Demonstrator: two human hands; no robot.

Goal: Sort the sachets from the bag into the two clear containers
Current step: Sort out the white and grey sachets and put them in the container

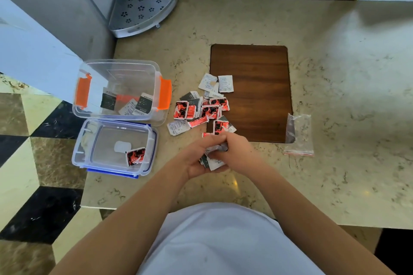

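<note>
Left hand cupped palm-up, holding a small stack of sachets; right hand closed over the stack, likely squaring it for one drop. Unsorted pile lies on the surface beside the orange-latched container and blue-latched container; emptied bag set aside right.

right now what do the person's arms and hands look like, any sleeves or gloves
Both forearms are bare from the bottom of the frame up to the wrists, with no sleeves in sight. The left hand and right hand are bare too: no gloves, rings, watch or bands visible. A white top covers the torso.

Glossy marbled stone countertop, matt wood board, clear plastic containers, crinkled plastic bag
</note>
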